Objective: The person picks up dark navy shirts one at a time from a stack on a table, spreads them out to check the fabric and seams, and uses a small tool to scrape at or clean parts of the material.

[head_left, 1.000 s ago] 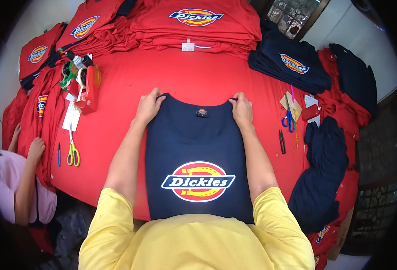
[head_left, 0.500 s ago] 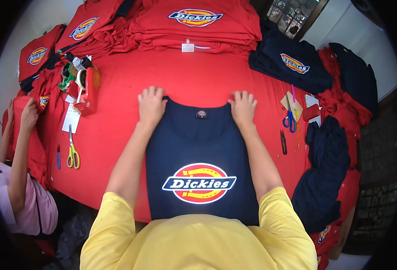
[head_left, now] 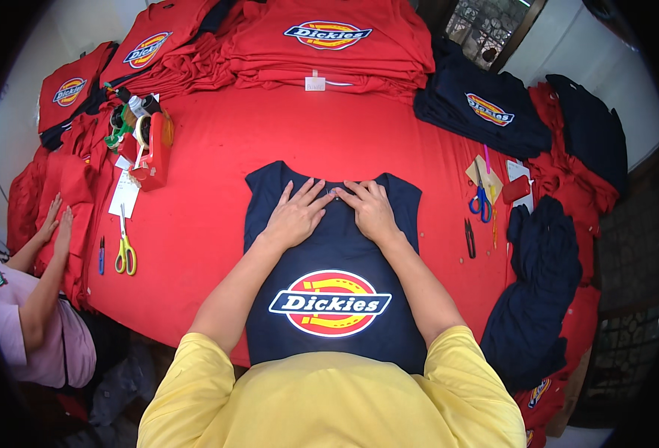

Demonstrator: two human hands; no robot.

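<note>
A folded navy shirt (head_left: 328, 250) lies in front of me, neckline away from me, with a red, yellow and white printed badge on its chest. My left hand (head_left: 297, 215) rests flat on it just left of the neckline's middle, fingers stretched and apart. On the other side, my right hand (head_left: 370, 212) lies with its fingers extended over the neckline. The fingertips of both hands come close together there and mostly cover the neck label. Neither hand visibly grips the cloth. The shirt's lower end is hidden by my yellow top.
Left stand a red tape dispenser (head_left: 154, 153), yellow-handled scissors (head_left: 125, 254) and small blue snips (head_left: 101, 256). To the right lie blue-handled scissors (head_left: 481, 201), black snips (head_left: 470, 237) and a crumpled navy garment (head_left: 532, 284). Red shirt stacks (head_left: 329, 63) line the back. A co-worker's hands (head_left: 57, 224) touch red cloth.
Both my hands have moved inward from the shirt's upper corners to the middle of the neckline. The upper corners now lie spread outward. At left, the co-worker's hands have lowered.
</note>
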